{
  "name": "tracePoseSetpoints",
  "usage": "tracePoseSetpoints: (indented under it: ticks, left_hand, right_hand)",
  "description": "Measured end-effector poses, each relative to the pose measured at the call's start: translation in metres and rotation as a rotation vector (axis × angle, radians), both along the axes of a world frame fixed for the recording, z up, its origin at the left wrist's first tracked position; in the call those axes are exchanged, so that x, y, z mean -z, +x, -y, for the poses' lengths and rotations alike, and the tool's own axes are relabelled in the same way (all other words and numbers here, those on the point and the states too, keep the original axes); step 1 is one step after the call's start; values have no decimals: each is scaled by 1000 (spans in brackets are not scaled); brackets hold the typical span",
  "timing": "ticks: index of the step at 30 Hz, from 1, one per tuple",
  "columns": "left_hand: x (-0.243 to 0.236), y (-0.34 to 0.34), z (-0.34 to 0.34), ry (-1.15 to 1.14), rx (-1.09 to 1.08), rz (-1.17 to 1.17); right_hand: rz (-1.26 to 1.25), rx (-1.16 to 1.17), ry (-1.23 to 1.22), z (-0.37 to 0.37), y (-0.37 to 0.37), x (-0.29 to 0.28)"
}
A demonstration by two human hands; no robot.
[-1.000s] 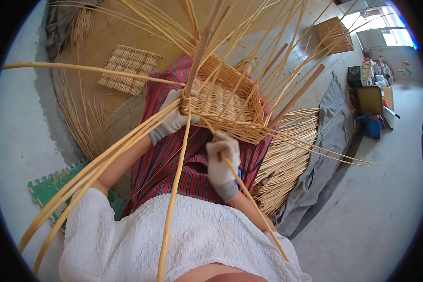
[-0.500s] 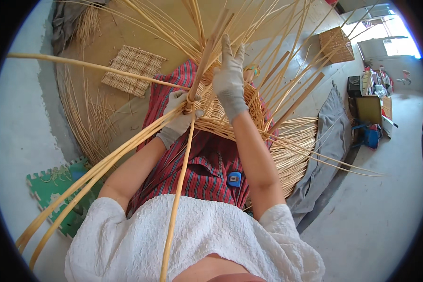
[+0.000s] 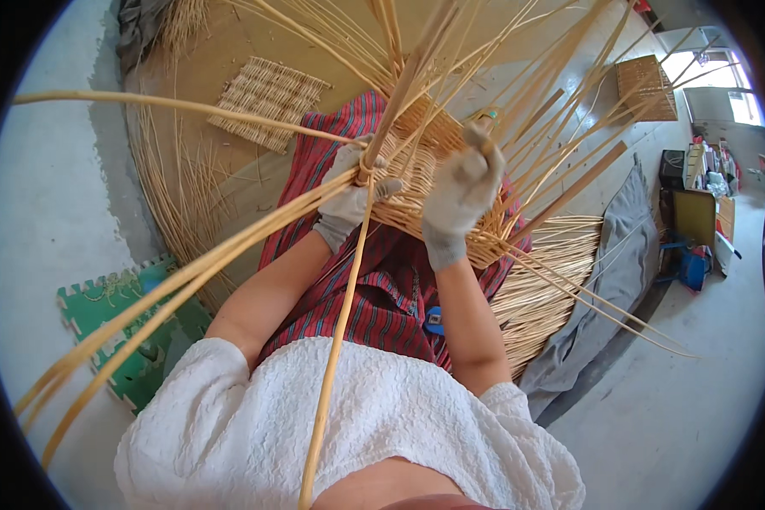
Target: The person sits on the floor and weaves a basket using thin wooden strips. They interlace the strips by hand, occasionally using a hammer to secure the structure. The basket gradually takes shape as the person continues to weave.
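Rattan, pale and springy, makes up the half-woven basket resting on the person's lap over a red striped skirt. The gloved left hand is closed around a bundle of long canes where they meet the basket's near rim, while the gloved right hand lies on the woven wall with fingers curled over the upright stakes; whether it pinches one I cannot tell. The piece looks light but awkward: the weave is stiff, the free canes whippy and liable to kink, so it is best held at the woven rim, not by the loose ends. A flat woven mat lies on the floor beyond.
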State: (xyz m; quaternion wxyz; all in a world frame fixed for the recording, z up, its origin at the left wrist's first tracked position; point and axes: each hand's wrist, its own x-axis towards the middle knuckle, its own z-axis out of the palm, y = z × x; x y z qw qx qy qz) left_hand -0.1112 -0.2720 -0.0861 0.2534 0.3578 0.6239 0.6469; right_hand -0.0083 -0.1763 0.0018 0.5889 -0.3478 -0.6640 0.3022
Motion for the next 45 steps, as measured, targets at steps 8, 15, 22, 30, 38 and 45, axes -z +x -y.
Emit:
tracePoseSetpoints:
  ticks: [8,15,22,30,38,45]
  left_hand:
    - [12,28,45,-16,-199,141]
    - [-79,38,-14,-675,658,232]
    - [-69,57,-17,-762,522,206]
    - [-74,48,-26,-644,525,286]
    - [-70,58,-57,-597,271,-371]
    - [-98,110,-56,-490,563,341]
  right_hand:
    - [-190,-197,-354,51,117,26]
    - [-246,-319,-687,44,143,38]
    - [690,-84,65,-53,63,-19]
    - [-325,-97,-492,19,179,35]
    - [-335,-251,-269,58,142,24]
    - [-391,102,-605,17,238,-35]
